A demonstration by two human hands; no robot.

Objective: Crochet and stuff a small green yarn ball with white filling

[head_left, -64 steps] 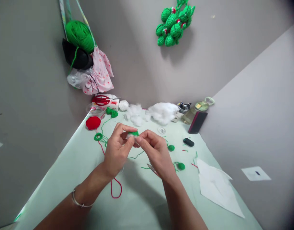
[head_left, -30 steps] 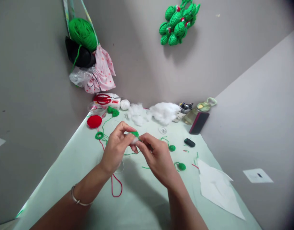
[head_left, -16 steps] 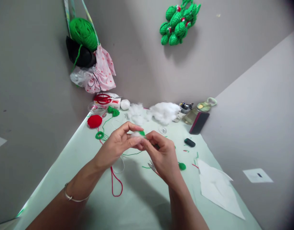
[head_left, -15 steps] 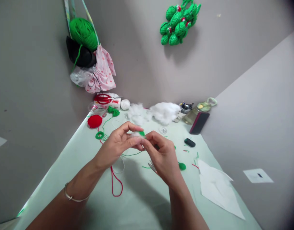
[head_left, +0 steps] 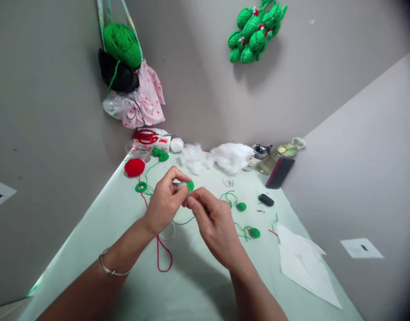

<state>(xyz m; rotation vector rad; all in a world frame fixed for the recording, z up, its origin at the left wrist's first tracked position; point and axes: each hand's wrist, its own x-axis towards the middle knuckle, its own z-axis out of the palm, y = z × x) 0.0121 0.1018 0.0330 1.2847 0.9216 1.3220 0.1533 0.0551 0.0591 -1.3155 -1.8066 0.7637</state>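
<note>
Two hands meet near the frame's centre: the left hand (head_left: pixel 163 203) pinches a green piece (head_left: pixel 190 185) with white fluff (head_left: pixel 181 186); the right hand (head_left: pixel 213 218) has its fingertips together at the piece's lower edge, above the desk (head_left: pixel 188 285).

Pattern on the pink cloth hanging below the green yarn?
Red dots on pink; the cloth shows best in the head view.

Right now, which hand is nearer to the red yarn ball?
Left. The left hand is to the right of the red yarn ball and closer to the camera; the right hand is farther right, on the left hand's far side from the ball.
</note>
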